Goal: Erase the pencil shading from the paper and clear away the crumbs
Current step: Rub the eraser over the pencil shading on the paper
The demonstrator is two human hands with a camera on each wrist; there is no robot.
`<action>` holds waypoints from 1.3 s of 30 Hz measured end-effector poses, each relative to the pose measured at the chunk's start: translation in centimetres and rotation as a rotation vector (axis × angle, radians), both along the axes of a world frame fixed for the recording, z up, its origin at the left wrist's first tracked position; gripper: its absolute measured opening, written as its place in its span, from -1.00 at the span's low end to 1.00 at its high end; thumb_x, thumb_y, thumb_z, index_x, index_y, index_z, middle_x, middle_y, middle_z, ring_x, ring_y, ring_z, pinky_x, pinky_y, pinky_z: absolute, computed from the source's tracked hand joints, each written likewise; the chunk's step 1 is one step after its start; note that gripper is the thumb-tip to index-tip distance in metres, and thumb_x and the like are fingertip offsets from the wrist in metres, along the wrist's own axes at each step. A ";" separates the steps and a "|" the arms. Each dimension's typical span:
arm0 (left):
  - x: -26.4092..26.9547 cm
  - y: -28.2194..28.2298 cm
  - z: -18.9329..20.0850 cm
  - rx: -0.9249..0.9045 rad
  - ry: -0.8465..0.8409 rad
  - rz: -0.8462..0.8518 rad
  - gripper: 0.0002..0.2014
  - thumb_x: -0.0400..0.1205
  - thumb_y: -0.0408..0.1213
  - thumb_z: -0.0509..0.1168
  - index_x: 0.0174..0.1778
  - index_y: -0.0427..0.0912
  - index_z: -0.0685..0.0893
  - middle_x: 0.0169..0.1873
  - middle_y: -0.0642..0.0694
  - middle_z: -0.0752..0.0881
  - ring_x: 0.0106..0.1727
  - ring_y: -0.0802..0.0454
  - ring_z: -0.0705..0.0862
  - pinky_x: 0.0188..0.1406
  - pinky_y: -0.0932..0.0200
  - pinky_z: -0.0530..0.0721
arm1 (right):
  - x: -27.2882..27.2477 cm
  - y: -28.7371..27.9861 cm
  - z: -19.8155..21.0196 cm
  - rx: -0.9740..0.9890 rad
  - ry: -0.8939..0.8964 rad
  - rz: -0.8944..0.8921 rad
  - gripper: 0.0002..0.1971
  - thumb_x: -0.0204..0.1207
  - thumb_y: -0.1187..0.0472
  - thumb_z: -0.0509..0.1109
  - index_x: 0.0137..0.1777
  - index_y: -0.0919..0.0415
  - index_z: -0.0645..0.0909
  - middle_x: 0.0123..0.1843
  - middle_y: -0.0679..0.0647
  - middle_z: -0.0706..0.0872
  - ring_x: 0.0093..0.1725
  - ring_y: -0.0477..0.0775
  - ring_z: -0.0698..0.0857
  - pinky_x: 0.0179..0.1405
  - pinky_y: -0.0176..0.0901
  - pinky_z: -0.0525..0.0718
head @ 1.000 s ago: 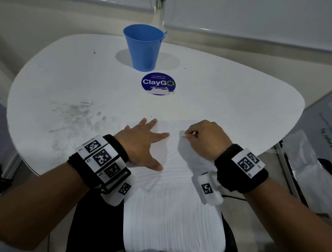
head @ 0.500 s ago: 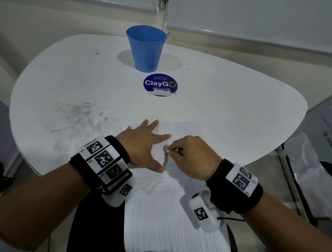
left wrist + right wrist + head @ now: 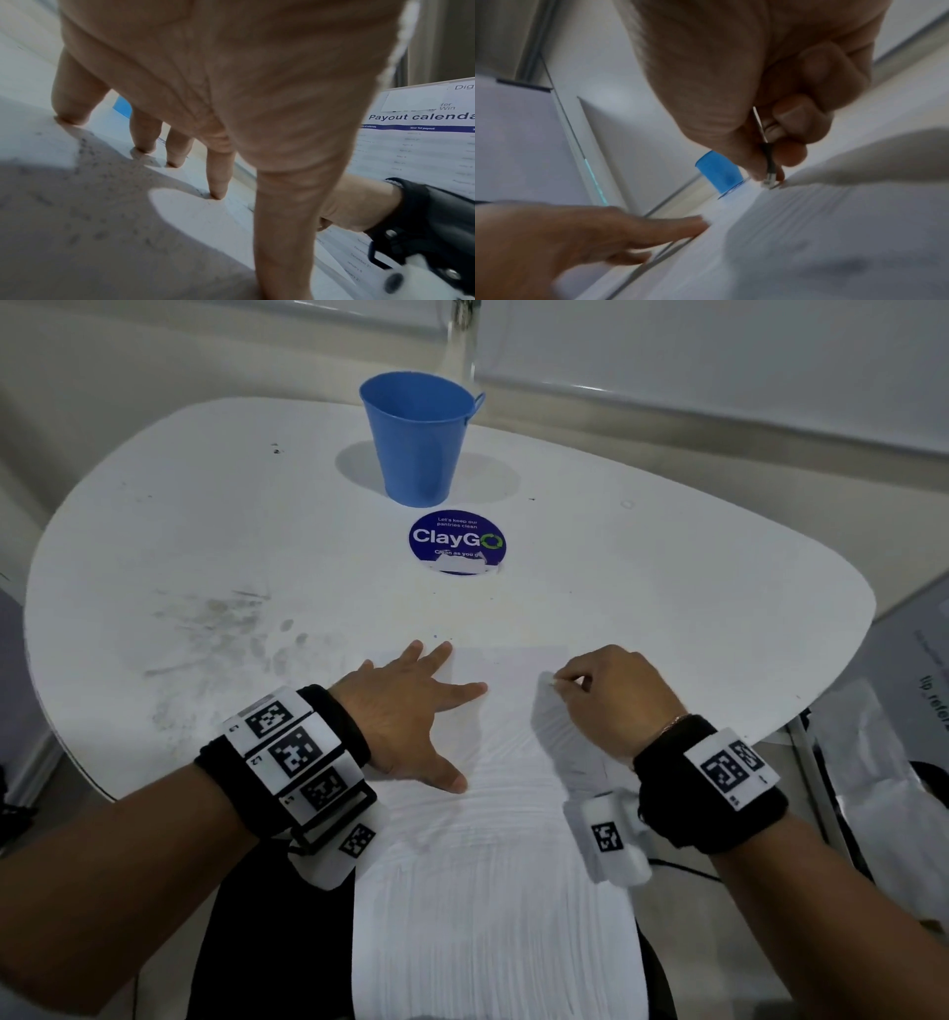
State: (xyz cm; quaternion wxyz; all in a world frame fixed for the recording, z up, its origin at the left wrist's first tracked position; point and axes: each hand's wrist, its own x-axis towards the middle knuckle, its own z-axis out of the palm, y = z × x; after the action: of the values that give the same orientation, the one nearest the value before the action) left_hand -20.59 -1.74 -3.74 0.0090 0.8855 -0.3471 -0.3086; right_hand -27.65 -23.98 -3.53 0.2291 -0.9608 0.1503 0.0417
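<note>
Paper (image 3: 493, 814) lies on bench (image 3: 205, 546), long axis running away from person, near end overhanging. Left hand (image 3: 411, 711) flat, fingers spread, pinning left edge. Right hand (image 3: 611, 695) nearer right edge, pinching pencil-like eraser tool (image 3: 767, 162), tip on sheet.

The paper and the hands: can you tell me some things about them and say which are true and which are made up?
1. The left hand lies flat with spread fingers on the paper. True.
2. The right hand is empty. False: its fingers pinch a thin pencil-like tool whose tip touches the paper.
3. The blue bucket stands upright on the table, beyond the paper. True.
4. The round sticker is red. False: it is dark blue with white letters.
5. The bucket stands on the paper. False: it stands on the bare table, apart from it.
</note>
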 end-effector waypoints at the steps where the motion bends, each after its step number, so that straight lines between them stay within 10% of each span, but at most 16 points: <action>1: 0.0 0.0 0.0 0.008 -0.003 -0.005 0.06 0.44 0.43 0.41 0.70 0.49 -0.17 0.74 0.10 -0.39 0.74 0.02 -0.41 0.74 -0.30 -0.16 | -0.1 0.1 -0.2 -0.001 0.008 0.026 -0.80 0.64 0.14 0.34 -0.01 0.12 0.81 -0.22 -0.07 0.77 -0.11 0.07 0.71 -0.12 -0.19 0.58; 11: 0.1 0.2 0.0 0.036 -0.026 -0.047 0.15 0.37 0.44 0.47 0.69 0.49 -0.22 0.73 0.05 -0.43 0.74 -0.02 -0.44 0.72 -0.23 -0.25 | 0.2 -1.5 -0.8 0.040 -0.046 -0.044 -0.83 0.63 0.10 0.41 0.06 0.08 0.82 -0.40 -0.33 0.52 -0.35 -0.25 0.54 -0.33 -0.45 0.39; 29: -0.1 0.1 0.2 0.050 -0.015 -0.020 0.16 0.36 0.44 0.48 0.69 0.50 -0.21 0.71 0.10 -0.44 0.73 0.02 -0.45 0.74 -0.27 -0.21 | 0.0 -0.4 0.1 0.007 -0.027 -0.041 -0.82 0.63 0.14 0.37 0.07 0.04 0.82 0.07 -0.04 0.83 0.08 0.07 0.74 0.15 -0.04 0.70; 39: -0.1 0.0 -0.3 0.030 -0.020 -0.004 0.15 0.34 0.49 0.44 0.68 0.51 -0.23 0.72 0.09 -0.43 0.73 0.01 -0.45 0.73 -0.30 -0.23 | -0.6 1.0 2.1 0.074 -0.051 0.130 -0.85 0.61 0.13 0.40 -0.03 0.08 0.83 -0.48 -0.29 0.59 -0.40 -0.29 0.59 -0.31 -0.39 0.45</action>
State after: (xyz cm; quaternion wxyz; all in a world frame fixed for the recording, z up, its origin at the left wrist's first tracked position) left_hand -20.65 -1.71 -4.02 -0.0085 0.8879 -0.3442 -0.3052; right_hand -28.29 -22.94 -1.40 0.2653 -0.9601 0.0801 0.0374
